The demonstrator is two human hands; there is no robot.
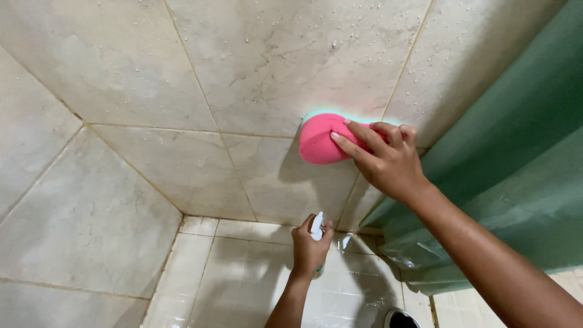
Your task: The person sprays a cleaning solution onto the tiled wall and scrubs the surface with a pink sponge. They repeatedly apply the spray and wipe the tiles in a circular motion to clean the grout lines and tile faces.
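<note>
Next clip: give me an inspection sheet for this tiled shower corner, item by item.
Surface: beige marbled wall tiles, water droplets near the top; wet glossy floor tiles.
Job's things: pink sponge pressed flat on the wall; white spray bottle.
Clutter: dark rounded object at the bottom edge, unclear.
Hands: right hand grips the sponge; left hand holds the bottle low.
Cables: nothing seen.
Surroundings: green shower curtain at right.

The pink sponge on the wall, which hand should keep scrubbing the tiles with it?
Right, probably. The right hand already presses the pink sponge against the wet wall tiles. The left hand is lower down, wrapped around a white spray bottle, so it is busy.
</note>
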